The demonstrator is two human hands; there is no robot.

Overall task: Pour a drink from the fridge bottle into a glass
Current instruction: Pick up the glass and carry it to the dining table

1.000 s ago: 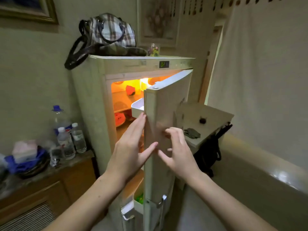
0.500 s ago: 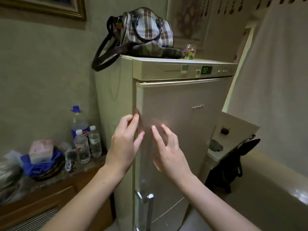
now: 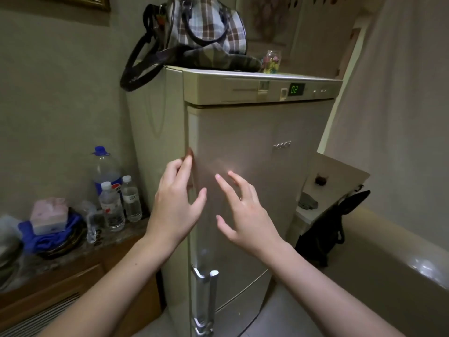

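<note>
The beige fridge (image 3: 262, 147) stands in front of me with its upper door fully closed; a green display on the top panel reads 02. My left hand (image 3: 176, 203) is open, its fingertips at the door's left edge. My right hand (image 3: 243, 215) is open too, fingers spread just in front of the door face. Both hands hold nothing. A large clear bottle with a blue cap (image 3: 104, 171) and two small water bottles (image 3: 131, 198) stand on the counter to the left. No glass is in view.
A plaid handbag (image 3: 194, 32) and a small jar (image 3: 272, 62) sit on top of the fridge. The wooden counter (image 3: 60, 271) at left carries a pink box, blue cloth and a dish. A chrome handle (image 3: 204, 288) is low on the door. A black bag (image 3: 332, 224) hangs at right.
The fridge door, open with the lit interior showing a second ago, has swung shut. Both hands followed it and now rest open at the closed door.
</note>
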